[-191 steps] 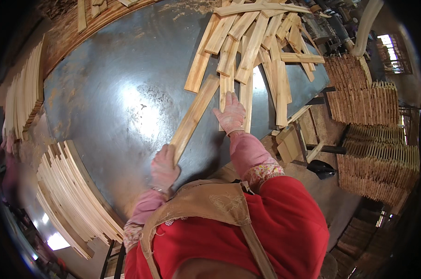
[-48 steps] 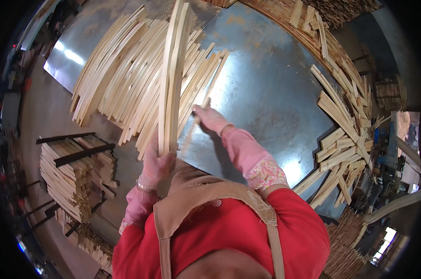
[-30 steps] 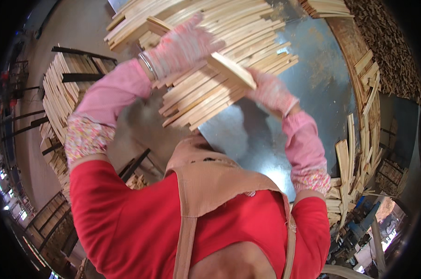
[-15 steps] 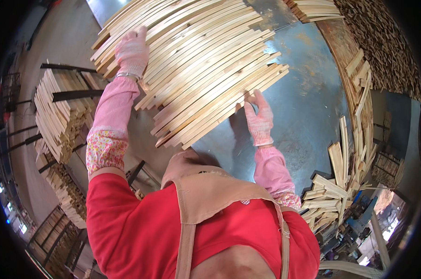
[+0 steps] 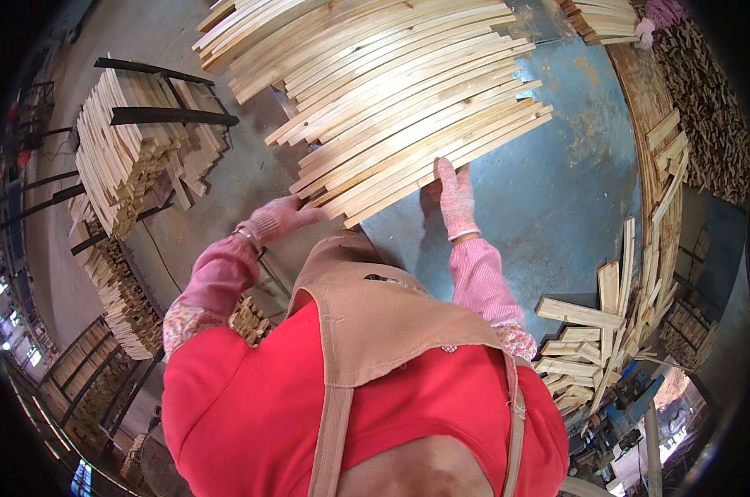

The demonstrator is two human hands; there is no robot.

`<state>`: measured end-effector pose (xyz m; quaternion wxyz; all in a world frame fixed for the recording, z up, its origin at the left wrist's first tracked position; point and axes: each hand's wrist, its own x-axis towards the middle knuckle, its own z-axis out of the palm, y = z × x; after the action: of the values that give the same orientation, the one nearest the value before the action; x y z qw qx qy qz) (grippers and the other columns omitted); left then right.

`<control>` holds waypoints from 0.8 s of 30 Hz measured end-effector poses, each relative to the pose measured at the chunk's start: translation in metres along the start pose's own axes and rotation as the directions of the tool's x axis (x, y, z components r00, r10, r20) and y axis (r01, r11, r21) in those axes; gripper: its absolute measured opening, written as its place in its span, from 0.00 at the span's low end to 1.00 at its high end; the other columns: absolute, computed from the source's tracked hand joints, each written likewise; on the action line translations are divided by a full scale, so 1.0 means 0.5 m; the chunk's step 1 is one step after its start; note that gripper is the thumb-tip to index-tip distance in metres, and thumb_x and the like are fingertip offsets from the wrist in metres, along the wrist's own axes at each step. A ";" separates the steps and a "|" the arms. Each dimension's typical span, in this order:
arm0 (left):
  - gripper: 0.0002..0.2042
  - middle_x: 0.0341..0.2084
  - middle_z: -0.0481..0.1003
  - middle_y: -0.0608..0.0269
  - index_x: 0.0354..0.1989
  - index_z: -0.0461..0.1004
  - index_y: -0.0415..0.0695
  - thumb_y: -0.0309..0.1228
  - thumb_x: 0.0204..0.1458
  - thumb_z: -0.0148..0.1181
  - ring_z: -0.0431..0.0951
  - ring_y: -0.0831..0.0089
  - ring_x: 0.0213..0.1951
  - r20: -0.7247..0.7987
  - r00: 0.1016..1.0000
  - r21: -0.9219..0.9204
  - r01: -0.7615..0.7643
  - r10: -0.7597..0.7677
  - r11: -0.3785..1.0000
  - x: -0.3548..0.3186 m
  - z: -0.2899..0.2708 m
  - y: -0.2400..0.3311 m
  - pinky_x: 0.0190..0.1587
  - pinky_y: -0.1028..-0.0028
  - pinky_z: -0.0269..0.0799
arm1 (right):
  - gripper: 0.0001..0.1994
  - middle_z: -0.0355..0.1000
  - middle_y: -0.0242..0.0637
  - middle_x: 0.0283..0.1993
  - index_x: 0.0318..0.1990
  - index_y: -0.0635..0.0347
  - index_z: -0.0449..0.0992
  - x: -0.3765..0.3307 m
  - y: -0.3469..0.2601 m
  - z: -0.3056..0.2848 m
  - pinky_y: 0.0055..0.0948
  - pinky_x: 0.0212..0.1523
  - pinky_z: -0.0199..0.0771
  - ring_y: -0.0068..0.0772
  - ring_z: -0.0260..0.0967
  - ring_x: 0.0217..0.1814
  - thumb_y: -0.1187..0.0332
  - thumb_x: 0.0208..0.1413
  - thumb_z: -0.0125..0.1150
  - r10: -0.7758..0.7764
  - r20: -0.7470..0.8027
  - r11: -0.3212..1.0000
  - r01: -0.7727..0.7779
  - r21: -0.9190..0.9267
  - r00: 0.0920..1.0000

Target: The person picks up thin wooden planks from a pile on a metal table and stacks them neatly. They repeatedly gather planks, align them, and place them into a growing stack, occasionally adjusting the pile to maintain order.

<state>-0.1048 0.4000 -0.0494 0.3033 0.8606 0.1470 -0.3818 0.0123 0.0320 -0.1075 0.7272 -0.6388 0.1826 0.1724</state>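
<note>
Apron: tan, over a red top [image 5: 226, 406], on the near side of both hands.
Left hand [image 5: 280, 219]: in a pinkish knit glove, fingers stretched out and clamped on nothing, tips right beside the left ends of the nearest slats; whether they touch, I cannot tell.
Right hand [image 5: 456, 199]: gloved likewise, thumb and fingers apart, tips at the near edge of the closest slat, not wrapped around it.
Wooden slats [image 5: 408, 95]: laid side by side in a broad row, beyond both hands and between them, their left ends uneven.
Counter [image 5: 578, 166]: grey-blue metal, under the slats and bare to the right of the right hand.
Loose boards [image 5: 578, 313]: a jumbled heap, right of the right hand and nearer the body.
Stacked slats [image 5: 130, 157]: on a dark metal rack, left of the left hand and well apart from it.
Brown wood pile [image 5: 706, 108]: far beyond the right hand, to its right.
Co-worker's hand [image 5: 644, 33]: gloved, farther still, beside that pile, below a pink sleeve [image 5: 663, 12].
</note>
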 end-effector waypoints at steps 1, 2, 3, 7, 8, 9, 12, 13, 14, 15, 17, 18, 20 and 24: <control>0.38 0.41 0.85 0.42 0.53 0.84 0.41 0.68 0.57 0.57 0.85 0.49 0.46 0.112 0.993 -0.124 0.056 -0.042 0.991 0.020 0.011 0.006 0.49 0.58 0.79 | 0.26 0.77 0.32 0.47 0.69 0.53 0.65 -0.007 -0.012 0.005 0.25 0.40 0.76 0.23 0.74 0.40 0.52 0.71 0.64 0.043 -0.012 0.998 -0.043 -0.040 0.999; 0.37 0.42 0.85 0.42 0.54 0.84 0.40 0.66 0.57 0.59 0.85 0.49 0.46 0.227 0.972 -0.239 0.123 -0.068 0.963 0.028 0.021 0.010 0.50 0.57 0.79 | 0.23 0.78 0.29 0.42 0.64 0.52 0.70 -0.014 -0.023 0.011 0.26 0.34 0.77 0.23 0.75 0.34 0.50 0.71 0.64 0.087 -0.021 0.993 -0.089 -0.079 0.996; 0.36 0.42 0.85 0.42 0.53 0.83 0.40 0.64 0.56 0.60 0.85 0.48 0.47 0.201 0.977 -0.168 0.102 -0.067 0.981 0.020 0.012 0.028 0.50 0.57 0.79 | 0.23 0.78 0.29 0.42 0.64 0.52 0.69 -0.014 -0.017 0.006 0.27 0.34 0.78 0.24 0.75 0.34 0.51 0.71 0.64 0.080 -0.019 0.997 -0.080 -0.004 0.997; 0.31 0.41 0.85 0.43 0.53 0.82 0.39 0.56 0.53 0.66 0.85 0.47 0.47 0.072 0.997 -0.066 0.007 -0.002 0.998 -0.092 -0.057 0.064 0.52 0.56 0.78 | 0.23 0.78 0.30 0.41 0.66 0.53 0.68 0.002 0.015 -0.009 0.31 0.33 0.80 0.27 0.76 0.34 0.55 0.71 0.66 0.010 0.034 0.958 -0.019 0.288 0.999; 0.30 0.41 0.84 0.43 0.54 0.82 0.40 0.54 0.53 0.68 0.85 0.47 0.48 0.057 0.998 -0.085 -0.004 0.009 0.996 -0.124 -0.065 0.026 0.52 0.56 0.78 | 0.24 0.78 0.30 0.41 0.67 0.53 0.67 0.000 0.013 -0.009 0.32 0.33 0.80 0.28 0.76 0.34 0.56 0.71 0.66 -0.016 0.054 0.933 -0.004 0.359 0.998; 0.29 0.42 0.84 0.44 0.56 0.81 0.41 0.51 0.52 0.69 0.84 0.47 0.49 0.039 0.999 -0.107 -0.018 0.023 0.994 -0.148 -0.072 -0.014 0.53 0.56 0.78 | 0.24 0.75 0.29 0.41 0.67 0.53 0.65 -0.008 0.005 -0.002 0.31 0.32 0.75 0.26 0.72 0.34 0.56 0.71 0.65 -0.019 0.050 0.931 0.000 0.365 0.999; 0.29 0.46 0.84 0.44 0.59 0.79 0.44 0.48 0.51 0.70 0.84 0.47 0.50 -0.102 0.994 -0.153 -0.057 0.042 0.987 -0.190 -0.125 -0.023 0.54 0.56 0.78 | 0.32 0.72 0.32 0.47 0.73 0.56 0.57 -0.017 -0.026 0.024 0.31 0.31 0.70 0.25 0.67 0.36 0.54 0.71 0.64 0.036 0.009 0.948 -0.037 0.317 0.999; 0.29 0.48 0.84 0.47 0.61 0.77 0.46 0.45 0.52 0.72 0.83 0.47 0.51 -0.213 0.976 0.025 -0.046 0.051 0.999 -0.164 -0.146 -0.010 0.55 0.56 0.78 | 0.42 0.74 0.38 0.53 0.79 0.59 0.50 -0.007 -0.033 0.025 0.35 0.35 0.75 0.29 0.71 0.40 0.50 0.69 0.66 0.115 -0.054 0.992 -0.111 0.060 0.992; 0.28 0.49 0.83 0.48 0.62 0.76 0.47 0.46 0.54 0.71 0.83 0.48 0.52 -0.356 0.924 0.154 -0.092 0.142 0.984 -0.138 -0.162 0.011 0.56 0.56 0.78 | 0.47 0.75 0.41 0.55 0.81 0.62 0.44 -0.005 -0.036 0.028 0.35 0.37 0.77 0.31 0.72 0.42 0.48 0.68 0.66 0.082 -0.021 0.997 -0.082 -0.004 0.996; 0.28 0.49 0.83 0.50 0.63 0.76 0.49 0.47 0.56 0.70 0.83 0.49 0.52 -0.482 0.838 0.288 -0.125 0.257 0.950 -0.104 -0.187 0.045 0.56 0.55 0.77 | 0.52 0.76 0.45 0.57 0.83 0.64 0.39 0.006 -0.043 0.032 0.35 0.39 0.78 0.32 0.74 0.44 0.46 0.68 0.66 0.040 0.010 0.997 -0.039 -0.068 0.999; 0.28 0.51 0.82 0.51 0.66 0.74 0.49 0.48 0.60 0.66 0.82 0.51 0.54 -0.510 0.717 0.632 -0.063 0.476 0.772 0.000 -0.245 0.059 0.57 0.53 0.77 | 0.58 0.78 0.49 0.54 0.83 0.68 0.32 0.037 0.011 0.026 0.34 0.38 0.79 0.33 0.76 0.42 0.42 0.66 0.66 -0.049 -0.068 0.987 0.038 -0.156 0.996; 0.28 0.52 0.82 0.51 0.67 0.74 0.48 0.48 0.61 0.63 0.81 0.51 0.56 -0.463 0.779 0.668 -0.008 0.424 0.744 0.055 -0.269 0.062 0.60 0.53 0.75 | 0.59 0.79 0.50 0.53 0.83 0.69 0.32 0.052 0.044 0.018 0.33 0.35 0.79 0.33 0.77 0.38 0.41 0.65 0.66 -0.035 -0.046 0.997 0.031 -0.076 0.998; 0.28 0.53 0.82 0.51 0.67 0.74 0.47 0.46 0.61 0.63 0.80 0.49 0.58 -0.455 0.859 0.520 0.040 0.236 0.854 0.110 -0.300 0.156 0.63 0.54 0.74 | 0.60 0.80 0.50 0.52 0.83 0.69 0.31 0.081 0.075 0.000 0.31 0.29 0.78 0.32 0.78 0.31 0.40 0.64 0.66 -0.045 -0.038 0.999 0.045 -0.011 0.998; 0.38 0.62 0.78 0.43 0.73 0.67 0.36 0.48 0.60 0.66 0.76 0.49 0.65 -0.203 0.971 0.206 -0.082 0.125 0.975 0.202 -0.345 0.231 0.69 0.60 0.69 | 0.59 0.79 0.57 0.57 0.82 0.72 0.35 0.085 0.076 -0.008 0.36 0.48 0.81 0.45 0.82 0.46 0.34 0.65 0.60 -0.183 -0.093 0.908 0.132 -0.397 0.979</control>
<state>0.1162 0.4226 0.0132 0.2191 0.9289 0.0954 -0.2829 0.0311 0.0337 -0.1615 0.5845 -0.7926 0.1390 0.1045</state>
